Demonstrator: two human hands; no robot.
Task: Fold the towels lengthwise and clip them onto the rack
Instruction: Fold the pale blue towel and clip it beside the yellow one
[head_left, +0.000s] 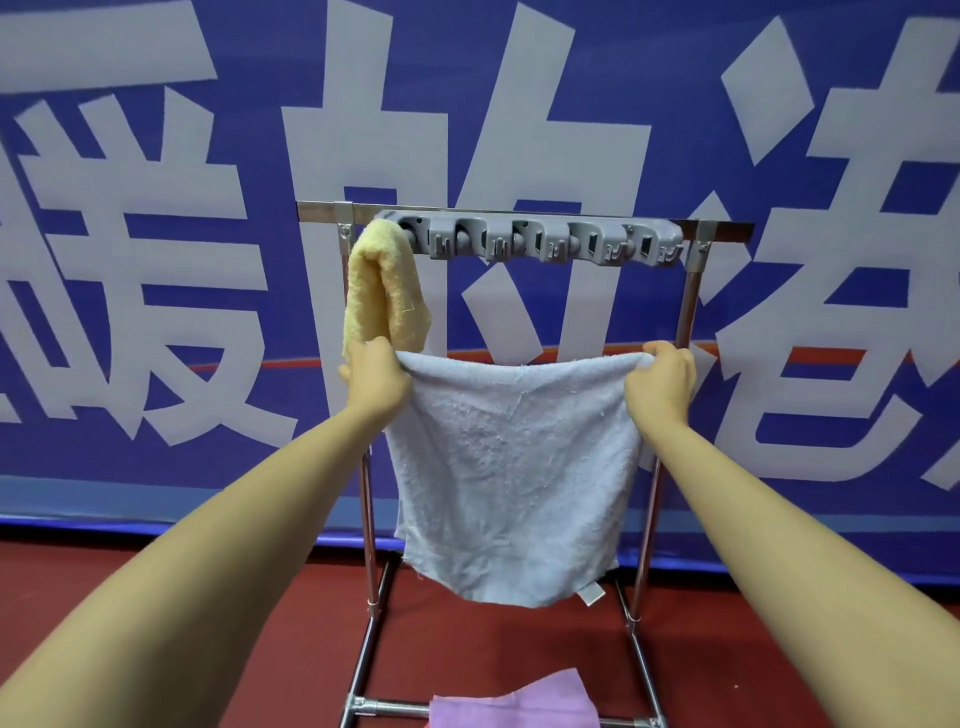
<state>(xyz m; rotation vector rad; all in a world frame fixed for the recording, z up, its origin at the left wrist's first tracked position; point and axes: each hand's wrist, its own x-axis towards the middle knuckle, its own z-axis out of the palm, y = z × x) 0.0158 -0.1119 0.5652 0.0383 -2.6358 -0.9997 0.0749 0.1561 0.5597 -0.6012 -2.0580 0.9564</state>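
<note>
Mid-frame, left hand (375, 370) and right hand (662, 375) pinch top corners of blue towel (511, 467); soft, limp, light; corner holds suit folding.

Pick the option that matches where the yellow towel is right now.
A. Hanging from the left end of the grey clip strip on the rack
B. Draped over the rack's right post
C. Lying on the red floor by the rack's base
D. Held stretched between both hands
A: the yellow towel hangs folded from the left end of the grey clip strip, while the hands hold the light blue towel.
</note>
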